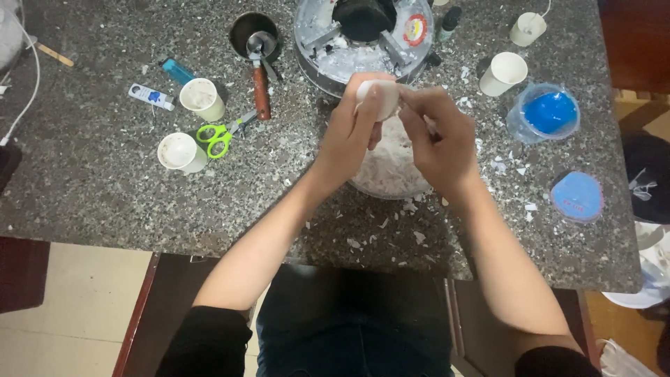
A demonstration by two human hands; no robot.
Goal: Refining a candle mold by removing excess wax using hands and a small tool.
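On the far left of the speckled grey stone bench lie a small white tube with a blue label, a blue lighter and two small white paper cups, with green-handled scissors just beside them, all set off to the side and well apart from the hands. A bit further right sits a small dark metal pot with a metal scoop on a brown wooden handle resting in it. In the middle, the left hand has its grip closed round a small white paper cup with wax in it, holding it tilted above a clear bowl full of white wax flakes; I think it is held there so that any bits that come loose fall into the bowl. The cup sits at the top of the left grip, by the fingertips. The right hand is closed too, its fingers pinching at the rim of the same cup, so both hands touch it. Behind them is a big round silver pan. White crumbs lie all around the bowl. To the right stand two more white cups, a clear tub with bright blue inside and a flat round blue lid
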